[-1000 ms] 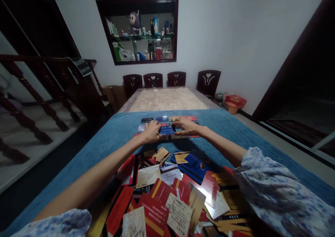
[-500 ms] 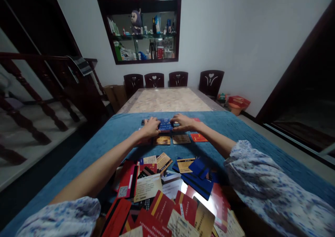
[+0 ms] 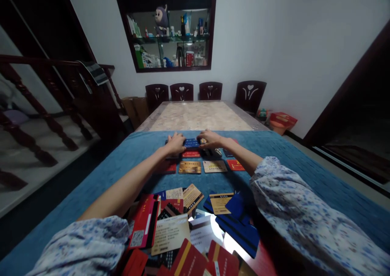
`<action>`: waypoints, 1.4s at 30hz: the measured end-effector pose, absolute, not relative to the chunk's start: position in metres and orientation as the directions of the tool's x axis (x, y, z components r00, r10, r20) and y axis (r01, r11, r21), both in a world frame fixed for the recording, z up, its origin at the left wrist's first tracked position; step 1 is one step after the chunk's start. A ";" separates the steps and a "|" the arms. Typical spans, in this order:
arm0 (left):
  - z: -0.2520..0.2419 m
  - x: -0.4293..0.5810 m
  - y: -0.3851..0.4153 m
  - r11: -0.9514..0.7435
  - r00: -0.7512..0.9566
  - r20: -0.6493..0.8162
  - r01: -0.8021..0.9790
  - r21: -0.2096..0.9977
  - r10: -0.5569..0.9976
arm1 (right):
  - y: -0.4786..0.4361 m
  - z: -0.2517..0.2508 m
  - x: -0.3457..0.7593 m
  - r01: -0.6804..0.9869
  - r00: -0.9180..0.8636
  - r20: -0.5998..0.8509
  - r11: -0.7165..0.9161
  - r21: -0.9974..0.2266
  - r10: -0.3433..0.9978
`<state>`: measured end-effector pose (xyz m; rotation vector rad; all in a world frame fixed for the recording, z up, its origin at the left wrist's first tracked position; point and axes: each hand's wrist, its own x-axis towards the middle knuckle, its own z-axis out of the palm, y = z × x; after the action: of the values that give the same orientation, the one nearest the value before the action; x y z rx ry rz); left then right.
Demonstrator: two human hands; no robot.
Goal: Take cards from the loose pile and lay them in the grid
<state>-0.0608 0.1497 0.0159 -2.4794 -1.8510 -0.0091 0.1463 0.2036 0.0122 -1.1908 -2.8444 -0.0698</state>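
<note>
The blue card (image 3: 191, 143) is at the far row of cards, between the left hand (image 3: 176, 144) and the right hand (image 3: 210, 139). Each hand's fingers are bent at one end of it, partly closed; at this distance, whether they pinch it or merely rest on it cannot be told. One second earlier, card and hands were nearer the wearer; the card is now beyond the red card (image 3: 191, 154), and the gold card (image 3: 189, 167) and cream card (image 3: 215, 167) stand exposed on the blue cloth (image 3: 122, 166).
</note>
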 end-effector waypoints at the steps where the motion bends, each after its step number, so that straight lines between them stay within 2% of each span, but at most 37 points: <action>1: 0.015 -0.061 0.153 -0.280 0.281 0.032 0.959 -0.035 0.959 | 0.207 0.011 0.145 0.714 -0.700 0.070 0.700 0.021 0.711; 26: 0.001 -0.060 0.198 -0.255 0.251 -0.086 0.966 -0.034 0.964 | 0.239 0.000 0.132 0.798 -0.599 -0.067 0.602 0.034 0.798; 36: -0.001 -0.061 0.208 -0.274 0.261 -0.145 0.959 -0.077 0.954 | 0.232 0.004 0.124 0.806 -0.580 -0.077 0.585 0.087 0.811; 42: 0.000 -0.060 0.217 -0.280 0.255 -0.196 0.953 -0.111 0.947 | 0.233 0.005 0.118 0.836 -0.541 -0.102 0.547 0.047 0.835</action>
<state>-0.0599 0.2167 0.0005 -2.5123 -1.9019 0.3563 0.1182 0.2335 0.0052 -1.5512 -2.8599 0.0116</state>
